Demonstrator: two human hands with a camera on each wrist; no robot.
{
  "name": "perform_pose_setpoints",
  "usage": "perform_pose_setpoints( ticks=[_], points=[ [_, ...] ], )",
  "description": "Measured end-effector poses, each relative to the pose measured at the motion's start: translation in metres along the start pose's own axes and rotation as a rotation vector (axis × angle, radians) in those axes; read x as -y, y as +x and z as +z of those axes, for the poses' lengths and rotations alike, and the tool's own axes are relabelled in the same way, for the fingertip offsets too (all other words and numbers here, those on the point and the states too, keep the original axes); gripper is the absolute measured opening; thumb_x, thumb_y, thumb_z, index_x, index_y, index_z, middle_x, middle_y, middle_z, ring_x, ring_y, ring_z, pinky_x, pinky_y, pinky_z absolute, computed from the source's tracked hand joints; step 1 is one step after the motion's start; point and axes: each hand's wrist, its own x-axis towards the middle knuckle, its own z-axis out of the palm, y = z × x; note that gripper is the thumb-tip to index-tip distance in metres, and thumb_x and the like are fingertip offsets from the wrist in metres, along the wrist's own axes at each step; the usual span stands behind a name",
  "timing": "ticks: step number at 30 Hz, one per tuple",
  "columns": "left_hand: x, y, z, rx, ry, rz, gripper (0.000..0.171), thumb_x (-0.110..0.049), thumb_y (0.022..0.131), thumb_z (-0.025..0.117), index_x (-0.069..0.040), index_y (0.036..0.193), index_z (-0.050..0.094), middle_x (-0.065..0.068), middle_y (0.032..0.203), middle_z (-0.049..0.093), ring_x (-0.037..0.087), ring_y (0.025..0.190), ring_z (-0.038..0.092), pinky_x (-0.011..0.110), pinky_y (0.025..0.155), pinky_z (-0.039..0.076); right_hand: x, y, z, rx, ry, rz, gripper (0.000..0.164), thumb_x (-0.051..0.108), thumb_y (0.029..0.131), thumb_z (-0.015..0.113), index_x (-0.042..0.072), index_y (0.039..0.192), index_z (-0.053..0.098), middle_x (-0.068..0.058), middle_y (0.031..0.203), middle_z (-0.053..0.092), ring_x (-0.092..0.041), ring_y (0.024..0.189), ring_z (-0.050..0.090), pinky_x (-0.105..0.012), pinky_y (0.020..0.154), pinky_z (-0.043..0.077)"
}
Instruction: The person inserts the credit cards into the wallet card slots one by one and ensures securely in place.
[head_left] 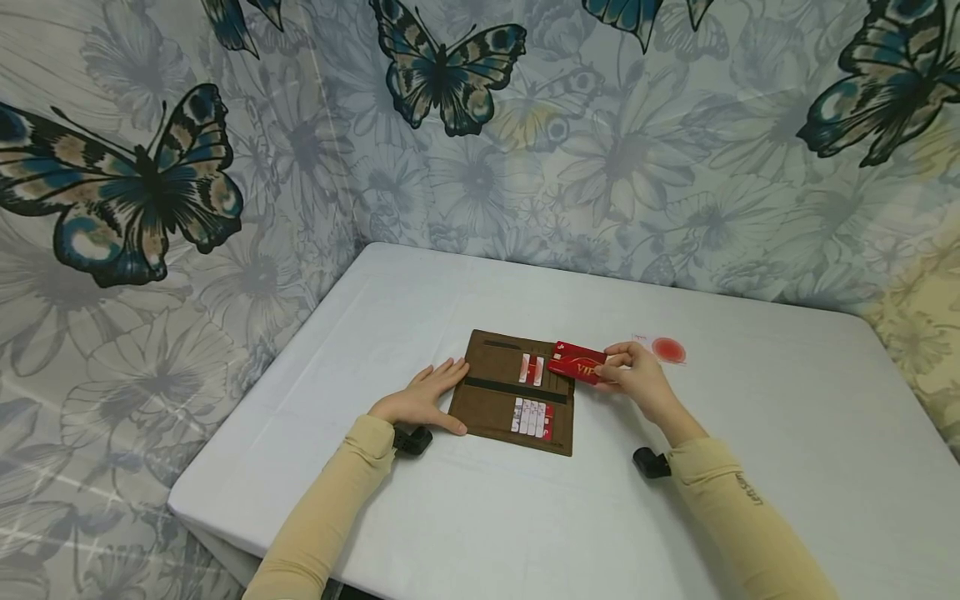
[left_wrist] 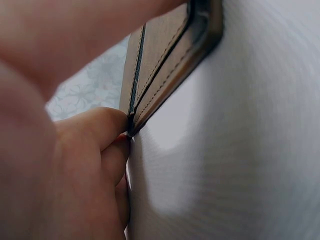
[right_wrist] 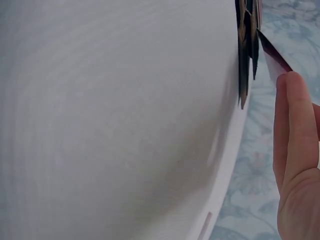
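A brown card wallet (head_left: pixel 487 412) lies spread flat on the table, with a dark band across its middle. Several cards (head_left: pixel 529 417) sit in its lower slots, and red-and-white cards (head_left: pixel 532 369) in the upper ones. My right hand (head_left: pixel 633 375) pinches a red VIP card (head_left: pixel 577 362) between thumb and fingers, its left end over the wallet's upper right edge. In the right wrist view that card (right_wrist: pixel 274 55) is tilted beside the wallet's edge. My left hand (head_left: pixel 423 396) rests at the wallet's left side with fingers spread, the fingertips touching its edge.
To the right of the wallet, behind my right hand, lies a clear card with a red round patch (head_left: pixel 668 350). A white cloth covers the table (head_left: pixel 487 525). Behind it hangs a butterfly-patterned curtain (head_left: pixel 480 192). Each wrist wears a small black camera (head_left: pixel 651 462).
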Motion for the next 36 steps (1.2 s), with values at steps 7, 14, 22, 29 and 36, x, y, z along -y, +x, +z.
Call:
perform_pose_setpoints(
  ticks=[7,14,22,29,36],
  points=[
    [0.0014,0.0006,0.0012,-0.002,0.000,-0.002,0.107,-0.049,0.075,0.072,-0.007,0.149,0.008,0.006,0.154,0.001,0.019,0.139,-0.005,0.041,0.110,-0.006,-0.0004,-0.0008,0.0023,0.015,-0.012,0.010,0.039,-0.008,0.085,0.059,-0.016,0.115,0.035,-0.012,0.079,0.051,-0.013,0.063,0.063,-0.033,0.065,0.055],
    [0.0007,0.0000,0.0013,-0.002,-0.008,-0.007,0.108,-0.050,0.074,0.072,-0.008,0.149,0.007,0.005,0.154,0.001,0.017,0.139,-0.005,0.040,0.110,-0.007,-0.0006,-0.0007,0.0022,0.065,-0.015,0.043,0.036,-0.008,0.085,0.057,-0.017,0.113,0.035,-0.015,0.078,0.054,-0.019,0.063,0.066,-0.036,0.065,0.055],
    [0.0019,0.0006,0.0021,-0.001,-0.005,-0.008,0.108,-0.050,0.074,0.072,-0.009,0.150,0.007,0.004,0.154,0.000,0.017,0.139,-0.005,0.040,0.109,-0.007,-0.0018,-0.0015,0.0006,0.104,-0.021,0.099,0.040,-0.004,0.087,0.056,-0.020,0.118,0.036,-0.012,0.081,0.061,-0.015,0.064,0.065,-0.030,0.065,0.055],
    [0.0032,0.0006,0.0019,-0.004,-0.011,0.002,0.107,-0.050,0.075,0.072,-0.008,0.149,0.008,0.006,0.154,0.001,0.019,0.139,-0.005,0.042,0.109,-0.007,-0.0032,0.0012,0.0021,0.106,-0.029,0.118,0.042,-0.004,0.086,0.059,-0.021,0.119,0.038,-0.014,0.083,0.060,-0.015,0.065,0.065,-0.032,0.066,0.055],
    [0.0017,0.0006,0.0009,-0.003,-0.016,-0.003,0.108,-0.049,0.074,0.073,-0.008,0.150,0.007,0.006,0.154,0.000,0.019,0.139,-0.006,0.043,0.109,-0.008,-0.0010,0.0037,0.0001,0.107,-0.093,0.117,0.041,-0.004,0.086,0.061,-0.020,0.119,0.040,-0.014,0.083,0.060,-0.014,0.067,0.064,-0.033,0.066,0.055]
  ],
)
